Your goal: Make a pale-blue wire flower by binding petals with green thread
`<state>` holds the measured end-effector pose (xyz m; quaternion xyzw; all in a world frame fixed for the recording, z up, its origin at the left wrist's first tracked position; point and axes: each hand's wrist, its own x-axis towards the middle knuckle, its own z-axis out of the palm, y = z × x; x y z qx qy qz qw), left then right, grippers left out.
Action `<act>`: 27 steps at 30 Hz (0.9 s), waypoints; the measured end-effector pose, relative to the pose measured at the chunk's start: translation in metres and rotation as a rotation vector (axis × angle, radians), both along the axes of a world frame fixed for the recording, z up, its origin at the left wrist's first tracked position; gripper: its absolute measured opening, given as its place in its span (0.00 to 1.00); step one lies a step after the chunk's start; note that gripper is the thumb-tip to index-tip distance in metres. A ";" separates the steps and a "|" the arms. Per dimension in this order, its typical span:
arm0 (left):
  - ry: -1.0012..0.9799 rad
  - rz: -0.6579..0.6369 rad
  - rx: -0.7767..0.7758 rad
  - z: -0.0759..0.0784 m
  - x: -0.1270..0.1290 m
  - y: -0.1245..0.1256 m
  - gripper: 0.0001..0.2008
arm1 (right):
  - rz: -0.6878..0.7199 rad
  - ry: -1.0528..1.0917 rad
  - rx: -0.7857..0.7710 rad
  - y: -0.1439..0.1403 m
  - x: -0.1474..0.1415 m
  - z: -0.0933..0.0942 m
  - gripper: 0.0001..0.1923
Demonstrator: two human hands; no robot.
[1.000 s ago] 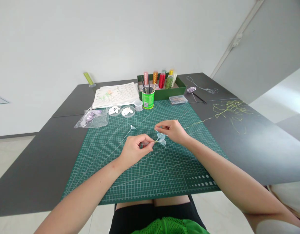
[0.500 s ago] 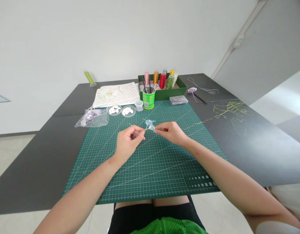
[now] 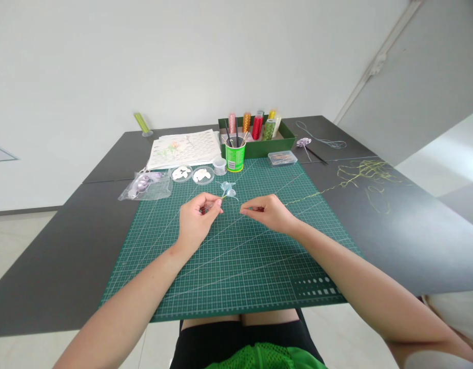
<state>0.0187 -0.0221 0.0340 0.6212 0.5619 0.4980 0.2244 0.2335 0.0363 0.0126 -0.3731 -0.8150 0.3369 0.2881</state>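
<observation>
My left hand (image 3: 196,221) pinches the thin stem of a small pale blue flower (image 3: 228,189), whose translucent petals stick up just beyond my fingertips. My right hand (image 3: 268,211) is a short way to the right, fingers pinched on a fine yellow-green thread (image 3: 309,196) that trails off to the right. Both hands hover over the green cutting mat (image 3: 236,266). A tiny white petal piece sits on the mat behind my left hand.
At the mat's far edge stand a green cup of tools (image 3: 235,154), a green box of thread spools (image 3: 259,134), a clear pin case (image 3: 281,158), two petal dishes (image 3: 191,174), a plastic bag (image 3: 146,185) and printed sheets (image 3: 184,147). Tangled thread (image 3: 365,174) lies right.
Both hands carried the flower away from me and leftward. The flower swung from between the hands to upright beyond my left fingertips, and my right hand drew apart from it.
</observation>
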 end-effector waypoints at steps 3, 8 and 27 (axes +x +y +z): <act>0.001 0.025 -0.003 -0.001 -0.001 0.002 0.06 | 0.016 -0.006 0.004 -0.002 -0.001 0.002 0.11; -0.003 0.052 -0.005 -0.003 -0.002 0.004 0.06 | 0.064 -0.002 0.010 -0.006 -0.002 0.003 0.11; 0.169 0.049 -0.067 -0.013 -0.006 0.014 0.07 | 0.146 0.052 0.127 -0.017 0.001 0.017 0.12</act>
